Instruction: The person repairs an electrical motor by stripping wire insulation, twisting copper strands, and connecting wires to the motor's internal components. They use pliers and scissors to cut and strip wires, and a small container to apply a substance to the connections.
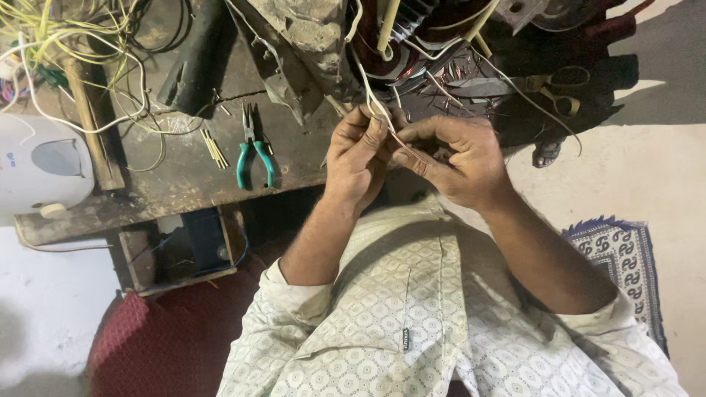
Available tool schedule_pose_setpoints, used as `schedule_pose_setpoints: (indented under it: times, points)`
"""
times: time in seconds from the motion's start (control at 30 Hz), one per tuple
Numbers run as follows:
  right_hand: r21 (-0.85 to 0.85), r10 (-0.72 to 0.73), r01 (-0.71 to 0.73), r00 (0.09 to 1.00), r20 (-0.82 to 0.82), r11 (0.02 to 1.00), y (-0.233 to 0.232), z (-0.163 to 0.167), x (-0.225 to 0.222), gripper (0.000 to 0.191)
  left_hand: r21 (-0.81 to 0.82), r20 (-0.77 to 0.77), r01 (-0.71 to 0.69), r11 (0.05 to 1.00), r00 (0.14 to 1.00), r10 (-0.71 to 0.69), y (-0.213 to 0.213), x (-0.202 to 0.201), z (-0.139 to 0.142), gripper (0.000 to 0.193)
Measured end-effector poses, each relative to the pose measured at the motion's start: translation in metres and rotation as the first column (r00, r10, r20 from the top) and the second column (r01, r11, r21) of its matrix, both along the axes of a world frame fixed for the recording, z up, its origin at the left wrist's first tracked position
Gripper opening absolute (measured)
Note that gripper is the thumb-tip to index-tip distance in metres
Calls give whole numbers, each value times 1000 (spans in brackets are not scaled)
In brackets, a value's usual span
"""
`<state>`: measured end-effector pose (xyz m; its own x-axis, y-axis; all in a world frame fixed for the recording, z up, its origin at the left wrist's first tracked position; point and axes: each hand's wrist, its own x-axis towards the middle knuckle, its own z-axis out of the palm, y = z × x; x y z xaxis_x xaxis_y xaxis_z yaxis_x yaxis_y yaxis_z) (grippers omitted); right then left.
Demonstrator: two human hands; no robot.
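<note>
**Carefully pinched: both hands work one thin lead at the edge of the bench**

Clearly the step in hand is fine finger work on a thin pale insulated wire [371, 99] that runs down from the dark wound motor stator with copper coils [426, 51] at the top of the view. To do it well, my judgement is that the grip should stay close to the working point, so the short bare end does not flex, and that the pull should stay gentle, since the lead is anchored in the winding above.

The left hand [358, 154] sits just below the stator, knuckles toward the camera, its fingertips closed together on the wire where it comes down. The right hand [456, 162] meets it from the stator's lower right, thumb and forefinger clamped on a thin reddish-brown strand [403, 143] that crosses between the two hands. Both forearms rise from the patterned shirt, elbows apart, wrists bent inward so the fingertips nearly touch.

Left of the stator, green-handled pliers [254, 151] lie flat on the worn dark wooden bench [184, 176], well apart from both hands.
</note>
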<state>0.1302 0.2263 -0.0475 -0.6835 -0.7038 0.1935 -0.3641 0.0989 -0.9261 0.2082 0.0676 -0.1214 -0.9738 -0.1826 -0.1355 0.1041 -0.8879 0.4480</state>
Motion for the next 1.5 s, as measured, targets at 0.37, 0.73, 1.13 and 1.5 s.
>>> schedule_pose_setpoints:
  times: [0.37,0.73,1.13,1.5]
  points:
    - [3,-25,27,961,-277,1000,-5,4,-2,12,-20,-30,-1,1000,1000,0,4,-7,-11,15]
    - [35,-44,67,886,-461,997,-10,3,5,9,43,-116,80,996,990,-75,5,-6,-19,16]
    - [-145,-103,254,757,645,956,2,-34,5,14,49,-135,94,994,987,-86,8,-19,-21,25]
    - [-4,-86,220,364,-927,976,6,11,-8,24,6,-114,34,999,993,-33,12,-22,-25,18]
